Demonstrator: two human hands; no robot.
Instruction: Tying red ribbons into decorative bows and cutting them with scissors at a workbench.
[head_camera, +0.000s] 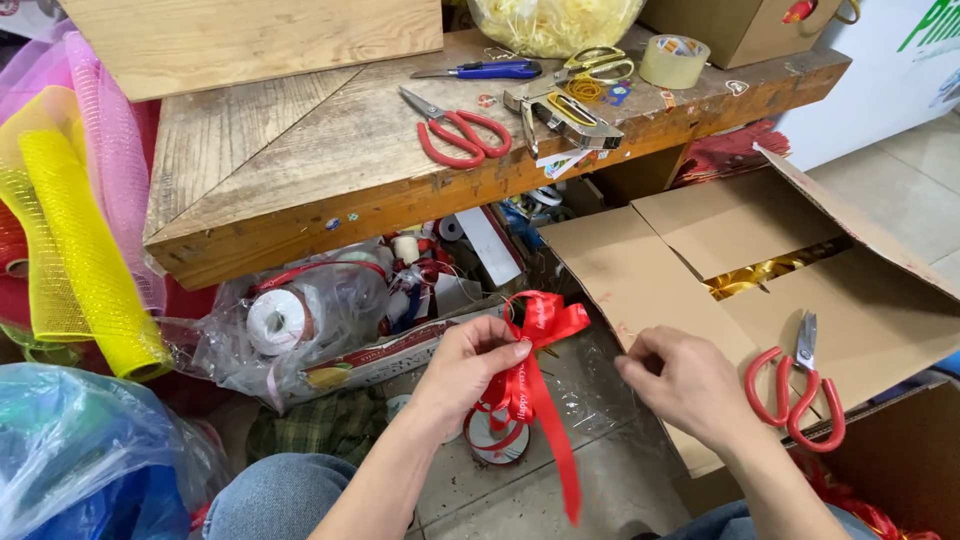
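- ribbon bow (535, 330) before workbench (300, 180), below its edge
- scissors (455, 132) on workbench
- tape roll (674, 61) on workbench, right of scissors
- cardboard box (700, 260) right of workbench

On the worn wooden workbench (300, 170): red-handled scissors (455, 133), blue-handled utility knife (485, 70), yellow-handled scissors (598, 64), silver metal stapler (565, 115) and a roll of clear packing tape (673, 61) — all near the far edge. Left, rolls of yellow and pink mesh netting (75, 215). Right, an open brown cardboard box (700, 240) with a second pair of red-handled scissors (797, 385) on its flap — gold ribbon (755, 275) inside.
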